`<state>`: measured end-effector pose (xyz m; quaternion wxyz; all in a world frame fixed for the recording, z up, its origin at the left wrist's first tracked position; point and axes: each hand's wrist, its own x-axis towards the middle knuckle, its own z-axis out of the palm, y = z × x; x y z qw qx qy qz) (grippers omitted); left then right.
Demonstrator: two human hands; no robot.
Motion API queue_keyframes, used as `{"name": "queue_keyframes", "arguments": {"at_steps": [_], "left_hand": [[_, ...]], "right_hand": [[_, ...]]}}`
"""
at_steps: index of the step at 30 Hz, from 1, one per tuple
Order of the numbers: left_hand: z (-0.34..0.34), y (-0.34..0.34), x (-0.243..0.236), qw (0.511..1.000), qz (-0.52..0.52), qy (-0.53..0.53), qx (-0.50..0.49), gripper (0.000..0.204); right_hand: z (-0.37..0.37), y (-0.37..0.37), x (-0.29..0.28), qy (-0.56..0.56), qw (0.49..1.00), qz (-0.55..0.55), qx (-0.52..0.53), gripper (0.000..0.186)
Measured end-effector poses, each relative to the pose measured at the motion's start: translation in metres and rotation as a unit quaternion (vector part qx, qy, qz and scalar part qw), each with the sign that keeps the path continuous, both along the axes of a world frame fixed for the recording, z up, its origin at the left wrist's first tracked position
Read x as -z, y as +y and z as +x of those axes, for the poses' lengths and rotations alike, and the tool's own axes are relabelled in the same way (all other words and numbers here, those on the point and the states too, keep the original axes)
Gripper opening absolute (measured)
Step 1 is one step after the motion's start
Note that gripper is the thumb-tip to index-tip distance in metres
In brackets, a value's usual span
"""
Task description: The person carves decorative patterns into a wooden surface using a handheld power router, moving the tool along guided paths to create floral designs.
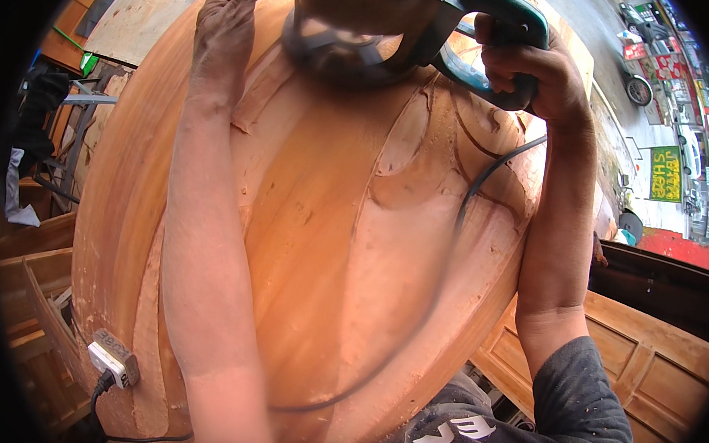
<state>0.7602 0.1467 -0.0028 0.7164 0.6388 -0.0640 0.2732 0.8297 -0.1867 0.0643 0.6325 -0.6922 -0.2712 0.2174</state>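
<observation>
A corded power tool (365,21) with a teal and black body and a rounded, shiny lower part stands on a large wooden panel (298,234) at the top of the view. My right hand (535,70) is closed around its looped rear handle. To the tool's left, my left hand (225,22) reaches up over the panel; the top edge cuts off most of its fingers, so its grip is hidden. The panel has darker orange-brown wood in the middle and pale, rough patches with uneven outlines on both sides. A dark cable (460,219) curves across it.
A white socket block (112,364) with a black plug lies at the panel's lower left. Wooden drawers or frames (46,293) stand beyond the left edge. At the lower right is a panelled wooden door (644,365). A street with vehicles shows at upper right.
</observation>
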Motion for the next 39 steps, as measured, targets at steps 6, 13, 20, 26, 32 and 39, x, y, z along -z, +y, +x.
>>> {"name": "queue_keyframes", "arguments": {"at_steps": [6, 13, 20, 26, 32, 39], "left_hand": [[0.0, -0.004, 0.001, 1.0, -0.002, 0.0, -0.001, 0.047], [0.002, -0.008, -0.003, 1.0, 0.004, 0.002, 0.006, 0.048], [0.005, -0.007, -0.006, 1.0, 0.012, 0.003, 0.01, 0.048], [0.007, -0.012, -0.003, 1.0, 0.01, 0.008, 0.012, 0.048], [0.001, -0.013, -0.007, 1.0, 0.015, 0.015, 0.008, 0.049], [0.003, -0.014, -0.005, 1.0, 0.015, 0.016, 0.014, 0.049]], "right_hand": [[0.01, -0.007, 0.003, 0.006, 1.0, -0.015, -0.021, 0.037], [0.011, -0.01, 0.002, -0.002, 1.0, -0.025, 0.001, 0.033], [0.012, -0.012, 0.002, 0.006, 0.999, -0.029, -0.015, 0.027], [0.001, -0.005, -0.005, 0.027, 0.999, -0.017, 0.008, 0.031], [0.005, -0.01, -0.004, 0.016, 0.999, -0.027, -0.012, 0.029], [0.003, -0.013, -0.004, 0.013, 0.999, -0.042, 0.0, 0.027]]}}
